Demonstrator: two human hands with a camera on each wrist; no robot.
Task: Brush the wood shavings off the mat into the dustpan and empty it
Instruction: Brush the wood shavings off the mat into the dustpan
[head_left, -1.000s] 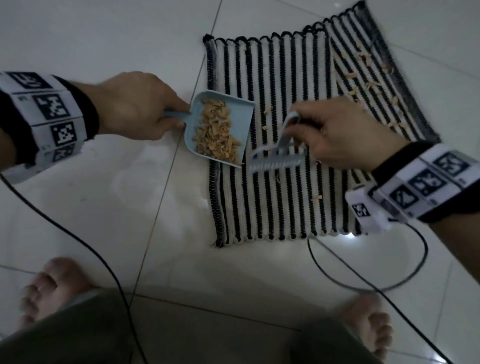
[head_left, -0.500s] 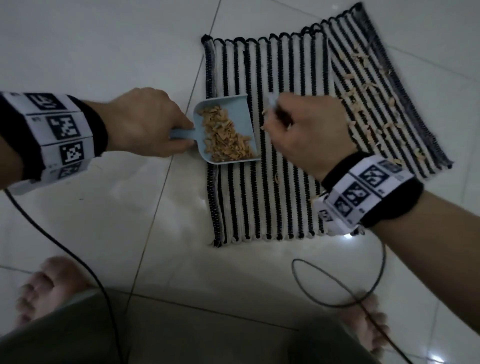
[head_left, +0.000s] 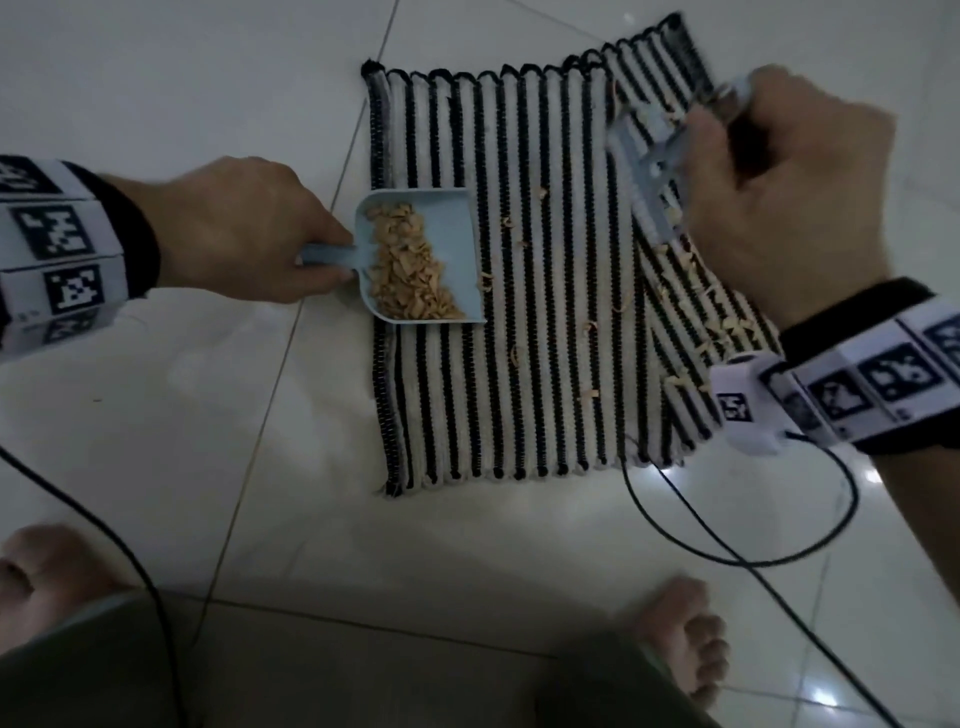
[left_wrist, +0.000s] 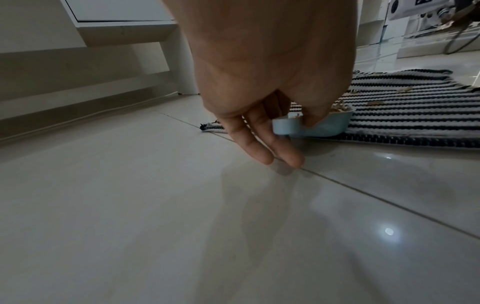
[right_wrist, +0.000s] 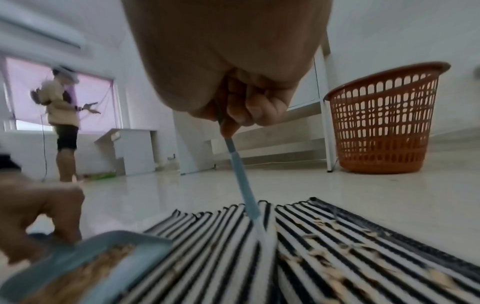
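Note:
A black-and-white striped mat (head_left: 524, 374) lies on the tiled floor. A light blue dustpan (head_left: 447, 239) half full of wood shavings (head_left: 405, 270) rests on the mat's left edge. My left hand (head_left: 249, 234) pinches its handle (left_wrist: 285, 127). My right hand (head_left: 779, 187) grips a small light blue brush (head_left: 649, 171) over the mat's right part, bristles down on the stripes (right_wrist: 262, 232). Loose shavings (head_left: 696, 306) lie scattered on the right side of the mat, with a few in the middle.
An orange plastic basket (right_wrist: 381, 127) stands on the floor beyond the mat. White furniture legs (left_wrist: 179, 67) rise at the wall. Black cables (head_left: 727, 525) trail across the tiles by my bare feet (head_left: 685, 639). Another person (right_wrist: 64, 123) stands far off by a window.
My right hand carried the brush from beside the dustpan out to the right part of the mat. The dustpan stayed at the mat's left edge in my left hand.

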